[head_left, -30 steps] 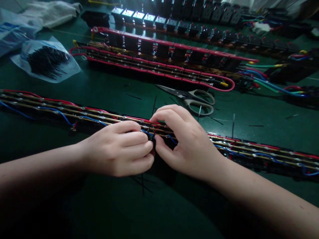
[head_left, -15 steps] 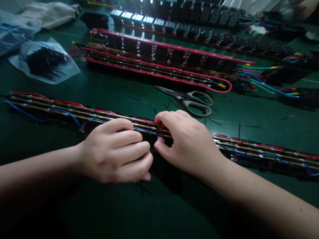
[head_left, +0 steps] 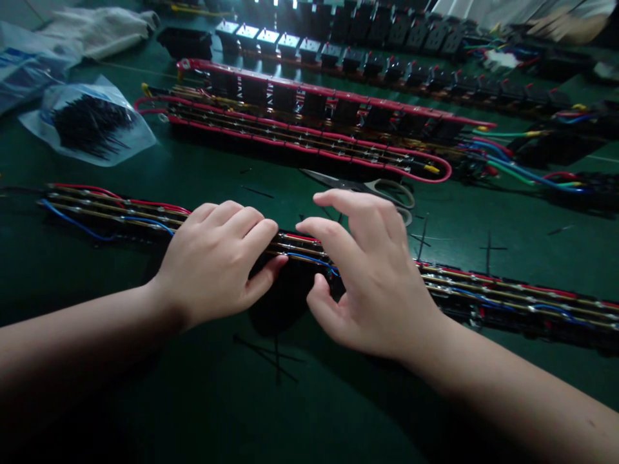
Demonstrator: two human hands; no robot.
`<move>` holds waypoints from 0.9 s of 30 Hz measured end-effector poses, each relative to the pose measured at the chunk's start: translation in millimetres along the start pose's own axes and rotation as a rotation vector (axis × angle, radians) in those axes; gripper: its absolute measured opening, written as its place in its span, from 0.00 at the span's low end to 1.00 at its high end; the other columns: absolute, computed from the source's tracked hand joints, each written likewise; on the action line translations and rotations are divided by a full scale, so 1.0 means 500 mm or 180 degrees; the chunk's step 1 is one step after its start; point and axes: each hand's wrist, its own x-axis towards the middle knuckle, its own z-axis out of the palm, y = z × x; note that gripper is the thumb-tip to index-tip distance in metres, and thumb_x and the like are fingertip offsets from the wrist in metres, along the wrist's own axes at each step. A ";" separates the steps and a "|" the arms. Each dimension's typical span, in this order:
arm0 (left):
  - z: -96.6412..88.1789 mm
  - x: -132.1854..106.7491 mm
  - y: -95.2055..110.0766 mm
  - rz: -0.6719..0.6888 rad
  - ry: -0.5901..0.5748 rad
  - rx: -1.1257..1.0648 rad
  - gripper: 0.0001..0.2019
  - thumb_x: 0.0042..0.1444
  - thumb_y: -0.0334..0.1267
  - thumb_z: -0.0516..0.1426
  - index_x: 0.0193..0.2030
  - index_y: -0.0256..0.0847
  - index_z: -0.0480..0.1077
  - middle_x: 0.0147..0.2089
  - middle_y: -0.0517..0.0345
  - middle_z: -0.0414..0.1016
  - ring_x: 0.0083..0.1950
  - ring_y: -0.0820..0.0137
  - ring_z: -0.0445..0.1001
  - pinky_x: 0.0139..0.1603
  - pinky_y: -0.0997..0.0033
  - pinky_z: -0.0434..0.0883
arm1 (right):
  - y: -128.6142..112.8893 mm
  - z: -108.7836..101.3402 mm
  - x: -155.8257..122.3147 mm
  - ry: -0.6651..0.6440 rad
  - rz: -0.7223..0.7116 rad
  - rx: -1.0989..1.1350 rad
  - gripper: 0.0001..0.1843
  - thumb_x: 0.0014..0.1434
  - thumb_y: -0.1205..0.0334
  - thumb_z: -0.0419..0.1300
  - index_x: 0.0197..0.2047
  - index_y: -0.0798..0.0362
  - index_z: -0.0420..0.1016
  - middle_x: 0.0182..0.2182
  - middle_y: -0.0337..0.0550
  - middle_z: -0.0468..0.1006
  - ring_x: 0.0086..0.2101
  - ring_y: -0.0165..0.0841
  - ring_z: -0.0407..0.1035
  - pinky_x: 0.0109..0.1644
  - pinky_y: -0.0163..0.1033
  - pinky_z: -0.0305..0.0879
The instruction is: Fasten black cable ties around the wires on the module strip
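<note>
A long black socket strip (head_left: 300, 248), with brass bars and red and blue wires along its upturned side, lies across the table below my hands. My left hand (head_left: 215, 261) is closed over it left of the middle, with the thumb at the near edge and the fingers over the far one. Just to the right, my right hand (head_left: 372, 270) hovers over the strip with thumb and fingers spread apart, holding nothing. Its palm side is hidden. Scissors (head_left: 387, 190) lie behind the right hand, partly covered by it.
Loose black cable ties (head_left: 271, 357) are scattered on the green table (head_left: 193, 399). A clear bag of cable ties (head_left: 89, 125) sits at the left. Farther back are a strip with red cable (head_left: 309, 138) and rows of sockets (head_left: 309, 51). Another person's hand (head_left: 565, 26) shows at the top right.
The socket strip has slid to the right. My left hand has turned from loosely curled fingers to a grip over the strip. My right hand has let go of the strip and spread its fingers.
</note>
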 end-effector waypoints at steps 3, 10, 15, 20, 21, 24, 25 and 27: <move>0.002 -0.001 -0.004 0.0070 0.0043 -0.0095 0.15 0.68 0.45 0.49 0.42 0.38 0.71 0.42 0.46 0.78 0.42 0.55 0.75 0.38 0.55 0.67 | 0.006 0.004 0.005 -0.0176 0.0069 0.0186 0.16 0.65 0.61 0.55 0.54 0.56 0.73 0.55 0.57 0.76 0.55 0.48 0.67 0.59 0.53 0.61; 0.007 -0.002 -0.010 0.0310 0.0210 -0.0314 0.14 0.68 0.44 0.53 0.45 0.34 0.73 0.41 0.47 0.78 0.42 0.56 0.76 0.40 0.56 0.71 | 0.006 0.001 0.013 -0.0483 0.0273 -0.0203 0.12 0.65 0.55 0.55 0.41 0.54 0.75 0.35 0.48 0.80 0.37 0.43 0.73 0.40 0.45 0.59; 0.000 0.000 -0.001 0.0747 0.0354 -0.0444 0.15 0.67 0.38 0.55 0.53 0.29 0.72 0.44 0.45 0.79 0.43 0.58 0.77 0.43 0.58 0.75 | -0.003 -0.006 0.012 -0.0582 0.0318 -0.0707 0.15 0.62 0.50 0.54 0.35 0.52 0.74 0.27 0.45 0.76 0.31 0.43 0.72 0.39 0.48 0.54; -0.010 -0.001 0.002 0.0693 0.0313 -0.0248 0.17 0.66 0.40 0.55 0.55 0.29 0.71 0.49 0.42 0.80 0.45 0.57 0.79 0.44 0.56 0.75 | 0.001 -0.003 0.011 -0.0586 0.0284 -0.0695 0.18 0.63 0.47 0.54 0.37 0.52 0.75 0.33 0.49 0.79 0.37 0.46 0.71 0.43 0.51 0.57; -0.011 -0.001 0.001 0.0574 0.0270 -0.0167 0.17 0.67 0.43 0.54 0.54 0.31 0.72 0.49 0.42 0.80 0.45 0.55 0.79 0.43 0.54 0.75 | 0.004 -0.002 0.012 -0.0551 0.0193 -0.0585 0.18 0.64 0.48 0.54 0.39 0.53 0.76 0.38 0.50 0.80 0.40 0.47 0.71 0.45 0.52 0.58; -0.011 -0.001 -0.007 0.0167 0.0053 0.0059 0.22 0.66 0.54 0.52 0.46 0.35 0.73 0.45 0.42 0.79 0.42 0.52 0.78 0.41 0.50 0.73 | 0.015 0.000 0.015 -0.0594 -0.0085 -0.0088 0.15 0.66 0.55 0.54 0.47 0.53 0.77 0.49 0.52 0.79 0.46 0.46 0.70 0.49 0.50 0.61; -0.009 -0.001 -0.009 0.0061 -0.0011 0.0109 0.24 0.65 0.58 0.52 0.44 0.36 0.73 0.44 0.42 0.79 0.41 0.52 0.77 0.40 0.50 0.72 | 0.017 0.000 0.017 -0.0663 -0.0099 0.0053 0.15 0.66 0.56 0.54 0.48 0.54 0.77 0.50 0.51 0.79 0.46 0.45 0.70 0.48 0.49 0.62; -0.003 0.000 -0.014 -0.0074 -0.0092 0.0166 0.26 0.64 0.62 0.52 0.41 0.37 0.72 0.42 0.43 0.78 0.41 0.53 0.76 0.39 0.51 0.71 | 0.019 0.001 0.019 -0.0793 0.0014 0.0202 0.15 0.66 0.58 0.54 0.49 0.55 0.76 0.48 0.51 0.80 0.44 0.44 0.72 0.46 0.46 0.64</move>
